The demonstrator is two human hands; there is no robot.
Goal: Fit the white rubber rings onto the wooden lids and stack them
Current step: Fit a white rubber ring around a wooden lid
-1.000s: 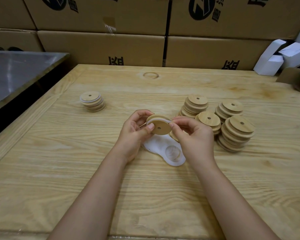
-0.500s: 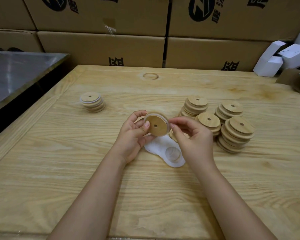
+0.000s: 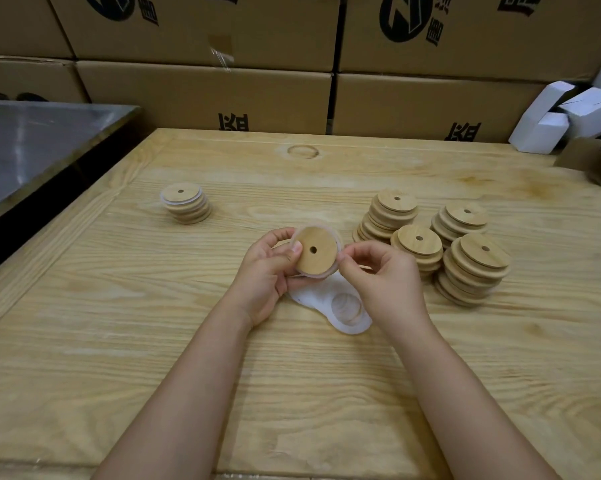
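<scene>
My left hand [image 3: 267, 268] grips the lid [image 3: 318, 251] just above the ring pile [image 3: 309, 296]. My thumb is on its face and my fingers are behind, and I tilt it up toward me so I can watch the rim. My right hand [image 3: 382, 278] pinches the ring [image 3: 321, 276] at the lid's right edge, easing the rubber round the wood. The ring shows as a pale band around most of the rim, so I judge the fit nearly made, though I can't tell whether it is seated at the back.

I work right over the ring pile so the next ring is only a short reach down. Right of the ring pile stand the bare lids [image 3: 472, 261] in several stacks, handy for my right hand. Left of the ring pile, well apart, sits the finished stack [image 3: 184, 204] with white edges between its lids, set away so the two sorts don't mix. Everything rests on the bench [image 3: 153, 341]. Next, I reckon, this lid goes on that left stack.
</scene>
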